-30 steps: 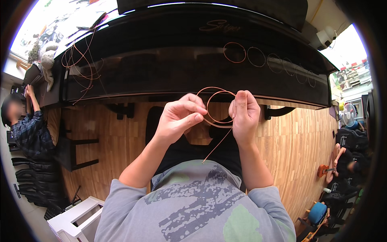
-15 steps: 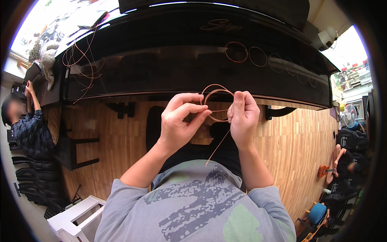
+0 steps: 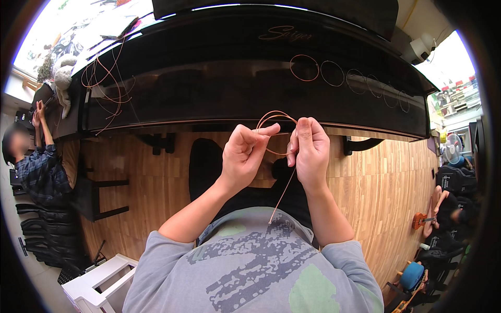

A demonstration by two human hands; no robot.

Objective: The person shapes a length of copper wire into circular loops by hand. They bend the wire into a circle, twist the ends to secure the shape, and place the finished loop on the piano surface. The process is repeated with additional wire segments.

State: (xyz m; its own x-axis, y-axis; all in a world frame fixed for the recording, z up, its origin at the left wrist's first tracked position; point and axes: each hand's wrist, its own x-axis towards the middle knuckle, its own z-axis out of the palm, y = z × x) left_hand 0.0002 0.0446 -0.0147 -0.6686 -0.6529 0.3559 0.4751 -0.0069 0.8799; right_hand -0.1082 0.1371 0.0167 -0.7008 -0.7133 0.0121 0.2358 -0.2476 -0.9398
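**Gripping a looped string (image 3: 283,194) two-handed**

Clasping the loops' right side in the right hand (image 3: 310,151), with thumb uppermost; curling the left hand (image 3: 242,156) closed round the opposite side. Brought closer together than half a second ago, with the loops narrower between. Looks thin and coppery, with a nearly straight tail running down over the grey shirt (image 3: 250,266). Just beyond, on the black piano (image 3: 209,86): a copper ring (image 3: 290,68) and paler rings (image 3: 321,73) in a row at right, tangled strings (image 3: 107,91) at left.

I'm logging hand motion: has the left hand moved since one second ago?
Yes: the left hand has moved rightward, judged against the black piano, which sits practically where it did.
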